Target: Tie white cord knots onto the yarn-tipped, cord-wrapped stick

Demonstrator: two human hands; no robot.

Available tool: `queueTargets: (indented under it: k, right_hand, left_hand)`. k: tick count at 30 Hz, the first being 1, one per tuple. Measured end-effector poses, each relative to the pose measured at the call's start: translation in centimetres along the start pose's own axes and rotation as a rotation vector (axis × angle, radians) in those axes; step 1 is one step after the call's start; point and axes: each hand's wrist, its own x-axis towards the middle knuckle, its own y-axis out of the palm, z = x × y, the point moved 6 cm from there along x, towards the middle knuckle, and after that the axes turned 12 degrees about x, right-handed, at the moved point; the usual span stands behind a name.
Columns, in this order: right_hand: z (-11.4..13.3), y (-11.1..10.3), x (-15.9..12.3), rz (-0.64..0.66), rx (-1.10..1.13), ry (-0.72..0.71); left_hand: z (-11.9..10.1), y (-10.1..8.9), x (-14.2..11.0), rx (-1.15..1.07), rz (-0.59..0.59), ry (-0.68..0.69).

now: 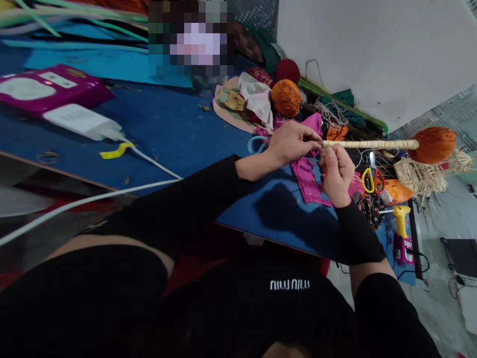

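A slim stick [368, 144] wrapped in cream and yellowish strip lies level across the view, with an orange fabric-covered ball [434, 144] at its right end. My left hand [292, 143] pinches the stick's left end between thumb and fingers. Just below that end, my right hand [338, 175] is closed, thumb pressed against the fingers; whatever it grips is too small to make out. Beneath both hands lies a piece of magenta cloth [307, 181] with ragged edges. Behind my left hand rest a second orange ball [286, 98] and a dark red ball [287, 72].
Yellow-and-red-handled scissors [372, 180] and a yellow glue gun [401, 221] lie at the right of the blue table [179, 129]. Farther right is a thin wooden lattice [421, 175]. A white cable [149, 186] runs from a purple power strip [55, 87] at left.
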Motion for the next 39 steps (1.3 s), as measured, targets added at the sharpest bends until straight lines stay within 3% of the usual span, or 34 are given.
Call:
queueTargets:
  k: [4, 8, 18, 26, 33, 39]
  right_hand:
    - [0.6, -0.9, 0.9, 0.046, -0.035, -0.028]
    - [0.9, -2.5, 2.1, 0.007, -0.141, -0.074]
    - [-2.1, -4.0, 3.4, 0.031, -0.101, -0.042]
    - [-4.7, -4.7, 4.1, 0.03, -0.154, 0.004]
    - [-5.5, -5.0, 4.1, 0.058, -0.213, -0.019]
    - [-5.5, -4.8, 4.2, 0.058, -0.102, 0.021]
  left_hand:
    - [0.0, -0.5, 0.1, 0.058, -0.019, -0.001]
    - [-0.2, -0.6, -0.2, 0.153, -0.059, 0.009]
    - [-1.0, 0.7, -1.2, 0.348, -0.047, 0.096]
    - [-2.0, 0.7, -2.0, 0.438, -0.116, 0.259]
    - [-1.8, 1.4, -2.2, 0.453, -0.134, 0.429]
    - [-1.7, 1.6, -2.1, 0.528, -0.141, 0.531]
